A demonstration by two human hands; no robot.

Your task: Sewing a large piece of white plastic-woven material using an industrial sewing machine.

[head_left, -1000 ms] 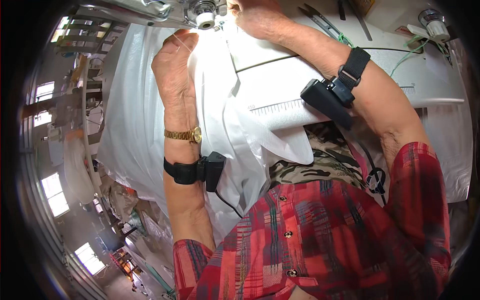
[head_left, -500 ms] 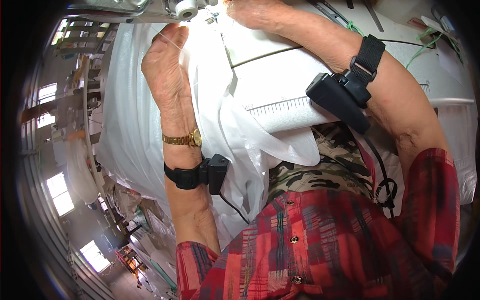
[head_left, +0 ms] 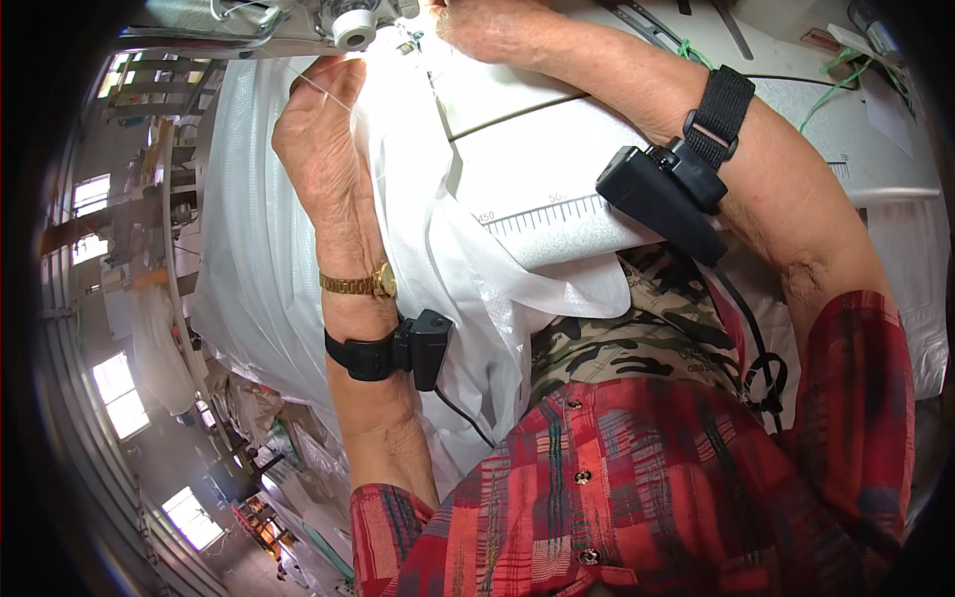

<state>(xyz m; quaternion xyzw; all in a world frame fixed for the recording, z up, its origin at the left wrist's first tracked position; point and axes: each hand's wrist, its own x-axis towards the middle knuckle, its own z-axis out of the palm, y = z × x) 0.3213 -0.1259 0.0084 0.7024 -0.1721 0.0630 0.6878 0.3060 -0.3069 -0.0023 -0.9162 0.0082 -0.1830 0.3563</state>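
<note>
White translucent fabric [head_left: 428, 229] runs from under the sewing machine head [head_left: 269, 30] down over the table edge and my lap. On its left part lies my left hand [head_left: 320, 149], fingers bent together and closed on the fabric just below the machine head. A thin white thread [head_left: 323, 92] passes across these fingers. To the right of the needle area, my right hand [head_left: 487, 28] is closed, fingers curled. Its fingertips are at the upper edge in strong glare, so what they hold is hidden. The needle area is washed out by the lamp light.
A printed ruler scale [head_left: 547, 214] runs along the front edge of the white machine table [head_left: 557, 149]. Green string [head_left: 826, 104] hangs at the upper right. Black wrist devices [head_left: 413, 348] with cables sit on both forearms. Racks and hanging white cloth [head_left: 164, 348] stand at the left.
The whole view has shifted slightly, so the machine, table and both arms appear a little further left. Both hands keep nearly the same pose beside the needle area.
</note>
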